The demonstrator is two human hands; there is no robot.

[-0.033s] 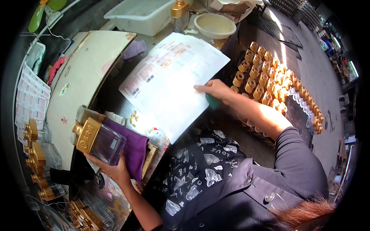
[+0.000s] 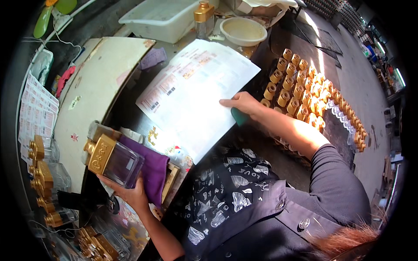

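My left hand (image 2: 134, 194) is closed around the lower end of a clear glass bottle (image 2: 126, 164) with a gold embossed top; the bottle lies tilted, its gold neck pointing left. Under and beside it is a folded purple cloth (image 2: 153, 176). At the middle, my right hand (image 2: 244, 104) grips the right edge of a large white sheet of printed labels (image 2: 191, 104), thumb on top and the other fingers mostly hidden. Something dark green (image 2: 239, 116) shows below that hand; its kind is unclear. Bright light washes out part of the sheet.
Gold-topped bottles stand in rows (image 2: 292, 89) on the right; more (image 2: 42, 176) are at left and lower left. A white tub (image 2: 159, 26), a bowl (image 2: 244, 32) and one gold-topped bottle (image 2: 203, 19) stand at the back. A pale board (image 2: 93, 82) rises at left.
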